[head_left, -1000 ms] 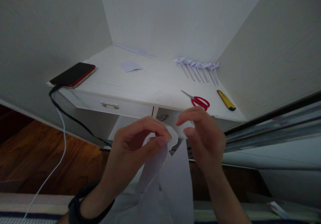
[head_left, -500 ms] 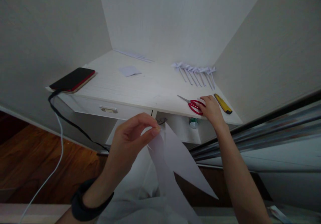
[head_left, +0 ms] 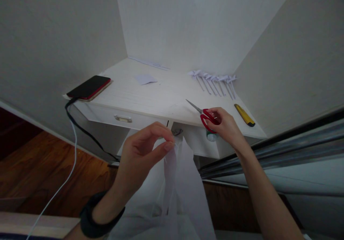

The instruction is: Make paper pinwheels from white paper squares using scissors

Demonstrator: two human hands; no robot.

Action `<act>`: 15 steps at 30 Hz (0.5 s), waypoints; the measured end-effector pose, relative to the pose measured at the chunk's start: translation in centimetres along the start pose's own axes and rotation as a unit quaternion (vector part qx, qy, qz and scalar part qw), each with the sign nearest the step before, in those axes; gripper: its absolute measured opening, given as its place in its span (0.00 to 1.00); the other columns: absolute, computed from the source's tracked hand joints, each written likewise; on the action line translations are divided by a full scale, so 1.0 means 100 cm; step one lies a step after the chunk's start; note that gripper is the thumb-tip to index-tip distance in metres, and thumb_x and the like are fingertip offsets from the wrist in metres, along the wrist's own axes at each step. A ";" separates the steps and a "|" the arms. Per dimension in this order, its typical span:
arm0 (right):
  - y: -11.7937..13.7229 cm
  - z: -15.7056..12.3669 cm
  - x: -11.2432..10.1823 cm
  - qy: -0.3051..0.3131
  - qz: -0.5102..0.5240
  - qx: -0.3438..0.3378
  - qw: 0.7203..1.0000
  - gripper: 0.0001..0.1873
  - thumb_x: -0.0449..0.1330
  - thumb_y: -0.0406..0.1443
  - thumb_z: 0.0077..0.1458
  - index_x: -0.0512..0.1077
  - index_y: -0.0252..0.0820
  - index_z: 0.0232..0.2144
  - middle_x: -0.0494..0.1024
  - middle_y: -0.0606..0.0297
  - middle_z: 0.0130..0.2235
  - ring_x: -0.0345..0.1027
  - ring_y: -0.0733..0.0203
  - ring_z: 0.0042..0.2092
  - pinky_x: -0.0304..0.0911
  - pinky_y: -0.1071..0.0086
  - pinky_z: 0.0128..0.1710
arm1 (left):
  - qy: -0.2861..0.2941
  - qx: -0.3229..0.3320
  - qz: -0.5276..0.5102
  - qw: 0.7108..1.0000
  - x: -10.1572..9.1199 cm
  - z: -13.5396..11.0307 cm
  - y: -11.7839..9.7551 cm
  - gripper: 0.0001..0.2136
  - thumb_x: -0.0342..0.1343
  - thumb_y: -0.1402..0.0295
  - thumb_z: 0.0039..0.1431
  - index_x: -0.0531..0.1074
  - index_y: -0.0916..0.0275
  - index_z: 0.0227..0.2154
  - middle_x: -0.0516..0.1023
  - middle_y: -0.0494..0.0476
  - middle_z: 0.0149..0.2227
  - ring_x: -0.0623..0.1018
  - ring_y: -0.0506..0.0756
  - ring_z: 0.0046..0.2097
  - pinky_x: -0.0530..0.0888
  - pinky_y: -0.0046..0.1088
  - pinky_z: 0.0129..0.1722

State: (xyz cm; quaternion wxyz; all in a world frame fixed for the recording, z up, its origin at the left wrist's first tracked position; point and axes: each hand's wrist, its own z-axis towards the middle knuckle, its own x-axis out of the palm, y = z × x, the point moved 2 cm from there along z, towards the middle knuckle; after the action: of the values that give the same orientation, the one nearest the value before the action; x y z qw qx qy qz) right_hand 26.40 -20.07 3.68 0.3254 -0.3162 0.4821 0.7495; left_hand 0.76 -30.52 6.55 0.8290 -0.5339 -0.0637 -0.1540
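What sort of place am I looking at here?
Probably a room in a home, at a desk nook: a white desktop closed in on three sides by pale walls, with wood-look flooring showing lower down.

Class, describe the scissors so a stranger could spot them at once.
Start at the white desk. Near its front edge, the right hand grips the scissors. Red handle loops and a pointed metal tip set them apart from the yellow tool farther right.
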 end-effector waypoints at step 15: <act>0.131 -0.052 -0.023 0.066 0.150 -0.136 0.977 0.22 0.61 0.24 0.39 0.60 0.44 0.35 0.64 0.69 0.35 0.58 0.65 0.33 0.59 0.72 0.32 | -0.018 0.011 0.041 0.999 0.000 -0.005 -0.008 0.04 0.63 0.73 0.53 0.78 0.55 0.27 0.77 0.50 0.29 0.75 0.52 0.35 0.72 0.27 0.37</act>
State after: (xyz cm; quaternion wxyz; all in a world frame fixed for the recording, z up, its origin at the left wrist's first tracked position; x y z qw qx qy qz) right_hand 18.19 -29.55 10.58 0.1309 -0.3302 0.4374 0.8261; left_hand 0.47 -31.32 7.02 0.8388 -0.5300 -0.0589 -0.1095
